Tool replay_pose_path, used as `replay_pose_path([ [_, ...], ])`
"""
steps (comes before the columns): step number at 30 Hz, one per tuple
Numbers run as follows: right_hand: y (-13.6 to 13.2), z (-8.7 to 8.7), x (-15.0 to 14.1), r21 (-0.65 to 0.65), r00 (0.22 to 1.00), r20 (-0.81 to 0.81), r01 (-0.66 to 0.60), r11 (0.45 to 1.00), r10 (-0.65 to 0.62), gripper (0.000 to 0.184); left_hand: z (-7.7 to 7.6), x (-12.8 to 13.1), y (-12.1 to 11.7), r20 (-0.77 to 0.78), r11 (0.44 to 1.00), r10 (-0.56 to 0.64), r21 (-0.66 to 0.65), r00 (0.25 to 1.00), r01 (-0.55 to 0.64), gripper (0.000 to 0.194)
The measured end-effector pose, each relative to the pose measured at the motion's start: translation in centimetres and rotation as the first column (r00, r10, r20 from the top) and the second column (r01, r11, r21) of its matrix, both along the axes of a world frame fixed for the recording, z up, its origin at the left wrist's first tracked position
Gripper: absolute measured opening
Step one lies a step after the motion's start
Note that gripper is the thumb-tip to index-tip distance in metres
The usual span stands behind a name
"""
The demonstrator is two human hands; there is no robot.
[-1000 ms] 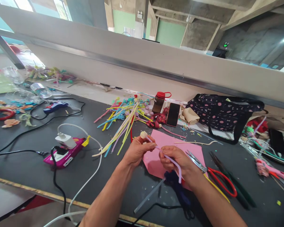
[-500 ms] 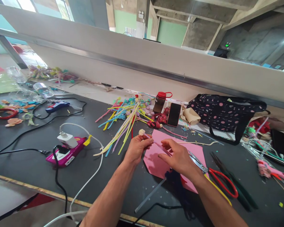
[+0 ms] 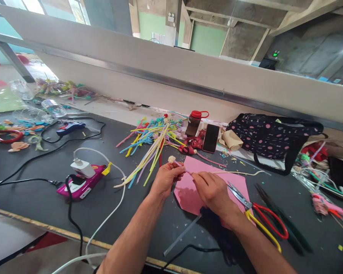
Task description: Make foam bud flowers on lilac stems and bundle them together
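My left hand pinches a thin lilac pipe-cleaner stem just below its small cream bud. My right hand is closed on the same stem a little further down, over a pink sheet lying on the dark table. The stem's lower part is hidden under my right hand. Red-and-yellow-handled scissors lie just right of my right wrist.
A pile of coloured stems lies behind my hands. A pink power strip with a white charger and cables sits at left. A red-capped bottle, phone, spotted bag and pink glue gun are around.
My right hand slid up the stem toward my left hand, and the lilac tail that hung below it a second ago is no longer visible. The left hand stayed nearly still.
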State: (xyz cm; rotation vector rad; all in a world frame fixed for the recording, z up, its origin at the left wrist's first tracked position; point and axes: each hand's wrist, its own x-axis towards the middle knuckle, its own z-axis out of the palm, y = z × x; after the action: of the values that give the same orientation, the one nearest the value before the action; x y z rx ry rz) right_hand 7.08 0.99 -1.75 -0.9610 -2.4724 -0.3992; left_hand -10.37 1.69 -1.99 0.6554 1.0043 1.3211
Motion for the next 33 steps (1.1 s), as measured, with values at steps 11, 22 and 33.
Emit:
replay_pose_path([
  [11,-0.2,-0.1,-0.4,-0.182,0.993,-0.111,0.025,0.983,-0.046,0.022,0.0,-0.1,0.1,-0.020,1.000,-0.030,0.003,0.999,0.030,0.019],
  [22,0.2,0.8,-0.8,-0.775,0.640,-0.587,-0.621,0.117,-0.495,0.016,0.4,-0.5,-0.2,-0.013,0.994,-0.099,0.053,0.995,0.100,0.018],
  [33,1.0,1.4,-0.4,-0.765,0.626,-0.611,-0.624,0.159,-0.484,0.016,0.2,-0.2,-0.4,-0.102,0.987,-0.138,0.063,0.985,0.145,0.019],
])
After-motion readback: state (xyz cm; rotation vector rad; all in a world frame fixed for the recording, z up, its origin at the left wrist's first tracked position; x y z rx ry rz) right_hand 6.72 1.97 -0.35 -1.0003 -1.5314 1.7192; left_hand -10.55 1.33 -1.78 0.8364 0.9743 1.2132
